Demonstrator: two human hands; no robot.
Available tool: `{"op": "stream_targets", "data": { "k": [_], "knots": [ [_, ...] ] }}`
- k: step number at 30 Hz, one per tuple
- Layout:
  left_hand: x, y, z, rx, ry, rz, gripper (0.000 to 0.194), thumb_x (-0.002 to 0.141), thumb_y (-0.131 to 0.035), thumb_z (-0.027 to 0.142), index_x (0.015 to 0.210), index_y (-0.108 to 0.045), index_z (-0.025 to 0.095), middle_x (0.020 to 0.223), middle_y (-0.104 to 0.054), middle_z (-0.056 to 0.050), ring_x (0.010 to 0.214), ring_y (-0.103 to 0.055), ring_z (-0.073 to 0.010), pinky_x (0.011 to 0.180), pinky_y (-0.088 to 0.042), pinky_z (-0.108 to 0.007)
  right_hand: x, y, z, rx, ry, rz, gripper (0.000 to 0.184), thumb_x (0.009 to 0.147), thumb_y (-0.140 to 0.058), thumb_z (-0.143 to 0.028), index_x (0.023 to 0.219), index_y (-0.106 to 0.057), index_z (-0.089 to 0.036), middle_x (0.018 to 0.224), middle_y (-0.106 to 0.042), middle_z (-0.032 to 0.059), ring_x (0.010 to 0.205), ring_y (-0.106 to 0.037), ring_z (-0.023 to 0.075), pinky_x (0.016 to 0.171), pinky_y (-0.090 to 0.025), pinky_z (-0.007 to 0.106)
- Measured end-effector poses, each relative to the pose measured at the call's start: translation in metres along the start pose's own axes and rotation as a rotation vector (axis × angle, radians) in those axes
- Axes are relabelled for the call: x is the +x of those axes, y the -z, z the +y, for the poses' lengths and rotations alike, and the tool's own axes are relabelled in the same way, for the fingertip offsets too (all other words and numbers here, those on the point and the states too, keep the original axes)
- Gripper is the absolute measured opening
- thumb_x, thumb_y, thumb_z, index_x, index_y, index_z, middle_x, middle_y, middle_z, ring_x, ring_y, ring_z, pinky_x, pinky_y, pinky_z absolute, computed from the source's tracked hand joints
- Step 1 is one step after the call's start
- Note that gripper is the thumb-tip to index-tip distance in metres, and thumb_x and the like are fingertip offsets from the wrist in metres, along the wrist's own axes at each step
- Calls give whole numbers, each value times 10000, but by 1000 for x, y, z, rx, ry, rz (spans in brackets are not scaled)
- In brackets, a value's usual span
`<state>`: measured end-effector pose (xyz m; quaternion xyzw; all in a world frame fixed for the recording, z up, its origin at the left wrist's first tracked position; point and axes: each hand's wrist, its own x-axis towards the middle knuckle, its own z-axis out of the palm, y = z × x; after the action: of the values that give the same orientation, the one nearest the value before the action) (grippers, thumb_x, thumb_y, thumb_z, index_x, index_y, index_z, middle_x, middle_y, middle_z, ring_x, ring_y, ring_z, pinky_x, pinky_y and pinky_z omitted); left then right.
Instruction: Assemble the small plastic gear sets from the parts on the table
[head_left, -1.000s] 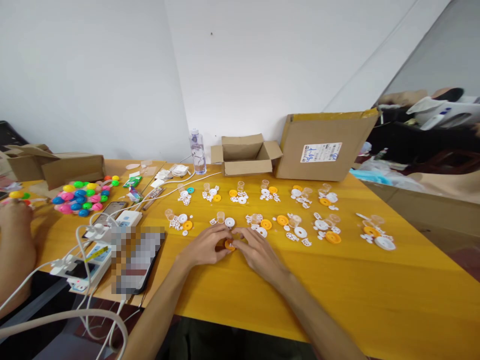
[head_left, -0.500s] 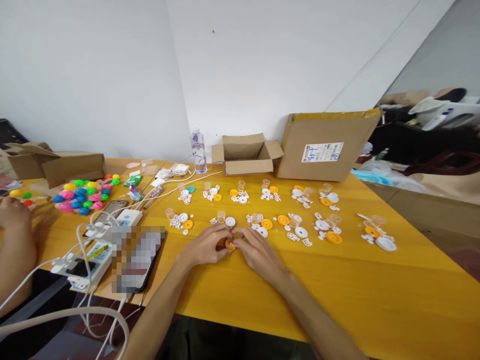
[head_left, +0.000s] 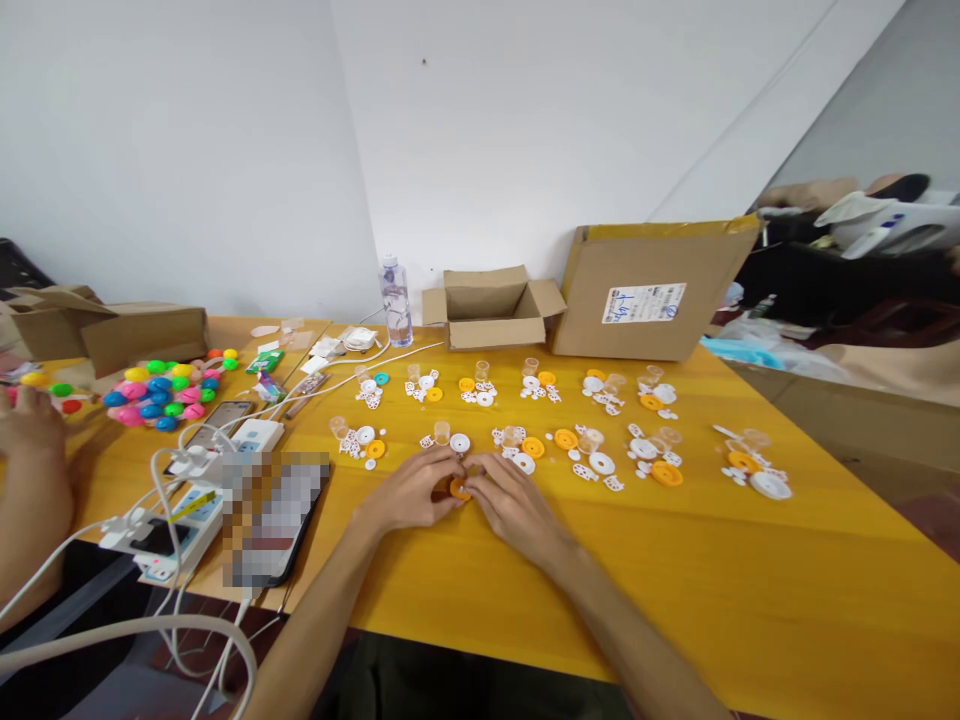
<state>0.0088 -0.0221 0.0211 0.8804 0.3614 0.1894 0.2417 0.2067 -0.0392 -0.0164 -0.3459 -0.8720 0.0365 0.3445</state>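
Near the middle of the table, a small round orange plastic part point(head_left: 459, 489) sits between my two hands, partly covered by fingers. My left hand point(head_left: 416, 490) curls around its left side with the fingertips closed on it. From the right, my right hand point(head_left: 514, 500) pinches at its edge; any smaller piece under those fingertips is too small to make out. Just beyond my hands are a white round part point(head_left: 460, 443) and a clear little cup point(head_left: 442, 432). To their right lie an orange disc point(head_left: 532, 447) and another white disc point(head_left: 523, 463).
Two rows of similar plastic parts cross the wooden table point(head_left: 600, 590). Behind stand a water bottle point(head_left: 396, 305), an open carton point(head_left: 495, 332) and a large cardboard box point(head_left: 645, 300). Leftward are a phone point(head_left: 277, 525), a power strip point(head_left: 259, 437), colourful balls point(head_left: 161, 395) and another person's hand point(head_left: 30, 425).
My hands stay almost in place around the orange part, with only slight finger movement. The other person's hand at far left has shifted slightly among the balls.
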Motion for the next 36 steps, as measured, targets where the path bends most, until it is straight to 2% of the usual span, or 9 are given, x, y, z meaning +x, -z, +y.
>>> {"op": "stream_targets", "data": {
  "k": [10,23,36],
  "knots": [
    [1,0,0,6,-9,-8,56,844,-613,187,871,-574,217,1058,-630,-57,1025,-601,-223,933,-474,-346,0,-2,0,39,-10,43,186,964,-468,-106,930,-615,-215,1042,-639,83,915,-599,222,787,-539,365],
    [0,-1,-1,-8,-9,-3,88,828,-617,178,893,-591,231,1075,-643,-55,1049,-599,-231,952,-473,-353,0,-1,0,146,-90,6,189,947,-484,-101,924,-609,-241,1082,-636,68,968,-629,217,818,-549,368],
    [0,0,0,-21,8,0,101,831,-609,173,912,-600,232,1084,-643,-57,1066,-591,-228,971,-469,-357,0,-1,0,181,-91,19,182,960,-473,-113,920,-592,-245,1090,-627,66,974,-627,212,828,-547,369]
  ]
}}
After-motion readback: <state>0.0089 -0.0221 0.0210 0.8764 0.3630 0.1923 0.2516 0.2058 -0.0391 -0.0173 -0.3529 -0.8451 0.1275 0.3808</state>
